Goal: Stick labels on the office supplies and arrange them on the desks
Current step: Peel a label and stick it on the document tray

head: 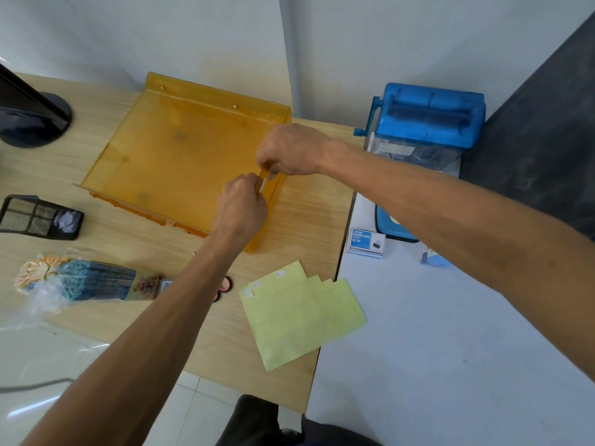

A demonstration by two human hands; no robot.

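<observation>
**Label going onto the tray's right wall**

Head view, the only one you have. Your orange translucent plastic tray [180,149] lies flat on the pale wooden desk [306,214]. Its raised back wall is on the far side from you, and its right side wall is under both your hands.

Your left hand [241,204] comes in from below with its fingers curled. It pinches the small white label [262,185] against that wall, towards its near end. Your right hand [289,151] reaches across from the right with its fingers curled down and grips the rim of the same wall, just behind the label. The two hands almost touch.

The tray looks like thin, rigid plastic, light for its spread, so it would probably slide on the smooth desk if you pushed it sideways. Your grip on the rim is the sensible brace. The wall may give a little, so back it from the far side while you press. To carry the tray later, take it by its two side walls, not by one corner.

The label looks flimsy and tacky and is likely to curl on itself. Hold it by one edge and rub it down from one end. On glossy plastic, a crooked placement will probably be awkward to lift again.

The yellow-green paper backing sheets [299,313] lie on the desk near the tray's front corner, within easy reach.
</observation>
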